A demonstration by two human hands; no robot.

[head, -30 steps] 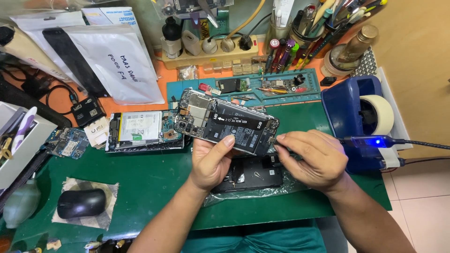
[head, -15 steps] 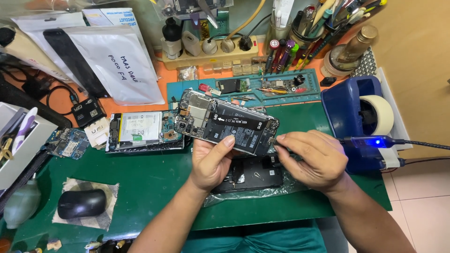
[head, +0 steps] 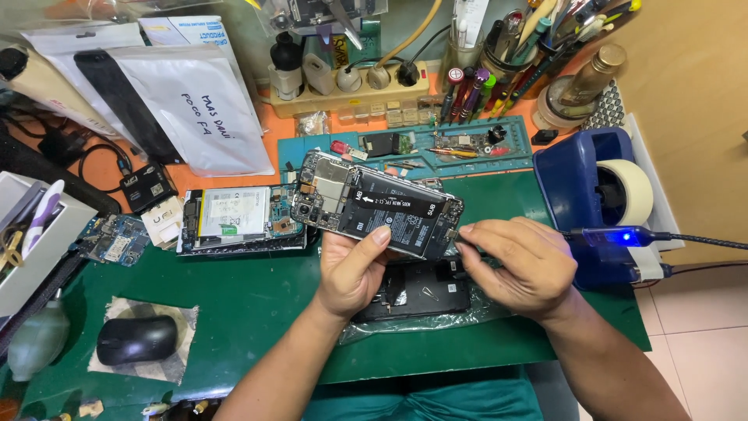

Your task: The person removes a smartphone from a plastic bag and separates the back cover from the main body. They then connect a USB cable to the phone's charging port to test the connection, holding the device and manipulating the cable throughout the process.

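My left hand (head: 354,269) holds an opened phone (head: 374,204) from below, thumb pressed on its black battery; the circuit boards and camera modules are exposed. At the phone's lower right end, my right hand (head: 510,265) pinches a small plug on a cable. The cable runs to a blue-lit connector (head: 615,236). Under both hands a black phone back cover (head: 417,288) lies on clear plastic wrap.
A second opened phone (head: 238,218) lies left on the green mat (head: 257,312). A blue tape dispenser (head: 600,187) stands right. A black mouse (head: 136,339), a small circuit board (head: 113,240), a teal parts tray (head: 436,144), tool cups (head: 518,47) and white packets (head: 183,101) surround them.
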